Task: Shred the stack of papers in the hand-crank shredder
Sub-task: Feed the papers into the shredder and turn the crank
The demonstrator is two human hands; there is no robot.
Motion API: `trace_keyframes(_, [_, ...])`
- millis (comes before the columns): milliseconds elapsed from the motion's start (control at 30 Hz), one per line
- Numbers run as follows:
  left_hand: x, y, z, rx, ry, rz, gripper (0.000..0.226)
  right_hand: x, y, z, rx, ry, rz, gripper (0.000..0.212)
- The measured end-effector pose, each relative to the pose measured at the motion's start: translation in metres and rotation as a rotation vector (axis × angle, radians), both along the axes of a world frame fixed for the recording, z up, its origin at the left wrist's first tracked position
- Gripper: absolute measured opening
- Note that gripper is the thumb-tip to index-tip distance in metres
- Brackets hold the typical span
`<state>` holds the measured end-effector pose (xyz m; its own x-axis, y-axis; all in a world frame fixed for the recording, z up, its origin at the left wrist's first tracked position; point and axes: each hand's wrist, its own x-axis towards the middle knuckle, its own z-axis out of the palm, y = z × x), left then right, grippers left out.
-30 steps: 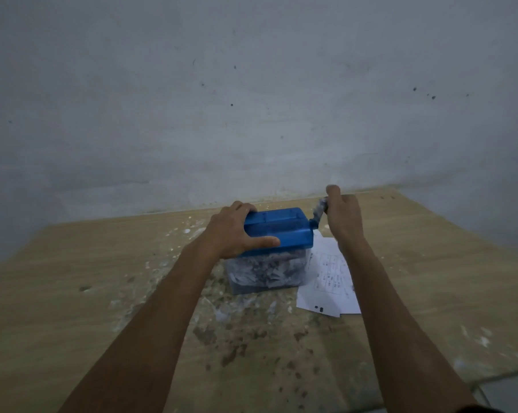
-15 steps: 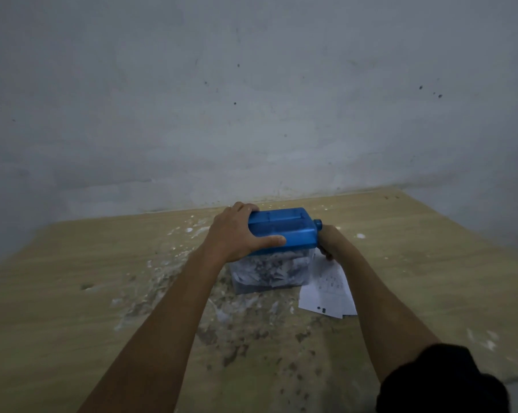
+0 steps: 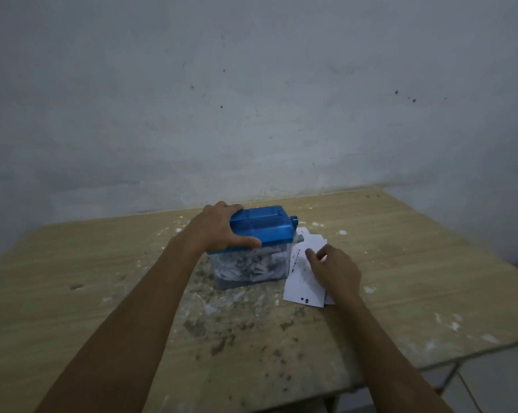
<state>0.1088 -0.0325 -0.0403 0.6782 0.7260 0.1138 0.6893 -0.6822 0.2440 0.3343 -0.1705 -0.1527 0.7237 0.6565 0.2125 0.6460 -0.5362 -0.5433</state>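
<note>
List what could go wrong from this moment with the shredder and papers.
1. The clear bin under the blue shredder top looks packed with shreds; further feeding may jam.
2. The right hand is on loose, fanned papers; several sheets might lift together.
3. Only the left hand steadies the shredder; it could tip.

shredder (image 3: 262, 229) top of glossy blue plastic, over a clear plastic bin (image 3: 251, 268) stuffed with crumpled paper strips; papers (image 3: 303, 278) thin, matt white, printed; bench (image 3: 400, 263) of pale wood-grain laminate, matt, scuffed and speckled with white flecks; wall (image 3: 251, 99) of rough matt plaster
</note>
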Motion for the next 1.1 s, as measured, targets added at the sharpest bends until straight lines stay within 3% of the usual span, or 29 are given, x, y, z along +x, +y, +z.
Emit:
trace_keyframes(67, [-0.009,0.002,0.002,-0.007,0.012,0.007,0.116,-0.001,-0.006,-0.002,-0.077,-0.030,-0.007,0.062])
trace_keyframes(167, [-0.025,0.004,0.005,-0.036,0.017,0.017,0.140,-0.003,-0.009,-0.004,-0.184,-0.082,-0.019,0.083])
trace_keyframes(267, [-0.035,0.006,0.006,-0.042,0.031,0.015,0.152,-0.004,-0.009,-0.005,-0.189,-0.067,-0.018,0.083])
trace_keyframes(500, [-0.036,0.003,0.002,-0.011,0.042,0.030,0.153,-0.005,-0.010,-0.004,-0.158,-0.001,0.013,0.071])
trace_keyframes(600, [-0.038,0.000,-0.002,0.055,0.029,0.048,0.152,-0.003,-0.004,-0.001,-0.124,0.120,0.029,0.068])
trace_keyframes(767, [-0.040,-0.004,-0.015,0.180,-0.013,0.077,0.136,0.003,0.001,0.001,0.054,0.350,0.056,0.058])
trace_keyframes(933, [-0.042,-0.009,-0.020,0.141,-0.089,0.097,0.124,0.008,-0.015,0.011,0.359,0.532,0.102,0.043])
trace_keyframes(1100, [-0.046,-0.023,-0.016,0.142,-0.191,0.054,0.088,-0.009,-0.041,0.056,0.570,0.564,0.234,0.026])
